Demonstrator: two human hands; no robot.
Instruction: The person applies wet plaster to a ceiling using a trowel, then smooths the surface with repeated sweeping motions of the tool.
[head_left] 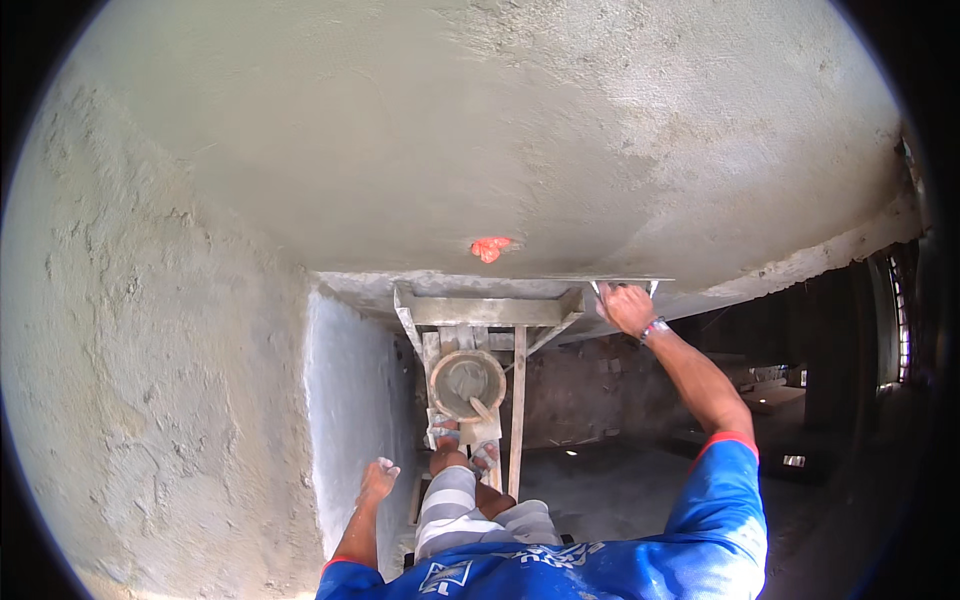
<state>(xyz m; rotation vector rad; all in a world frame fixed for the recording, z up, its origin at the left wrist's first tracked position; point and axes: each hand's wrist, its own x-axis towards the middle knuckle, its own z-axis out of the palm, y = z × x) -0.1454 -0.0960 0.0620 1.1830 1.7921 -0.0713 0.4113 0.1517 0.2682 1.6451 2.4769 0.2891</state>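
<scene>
Bucket point(435, 392) holds grey mix point(465, 376), handled tool point(481, 408); right hand point(627, 309) grips trowel point(600, 279); left hand point(379, 478) curled in loose fist.

From here I see matt wall plaster point(380, 140) (rough leftward), a dull wooden frame point(487, 312) and a glossy, plastic-looking wad point(489, 248).

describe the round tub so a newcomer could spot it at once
Start at the broad grey wall filling the picture's top, then drop to the wooden crossbeam. Below that, just ahead of the person's feet, sits the round tub. Its circular brownish rim and grey contents set it apart from the straight timbers around it.
</scene>
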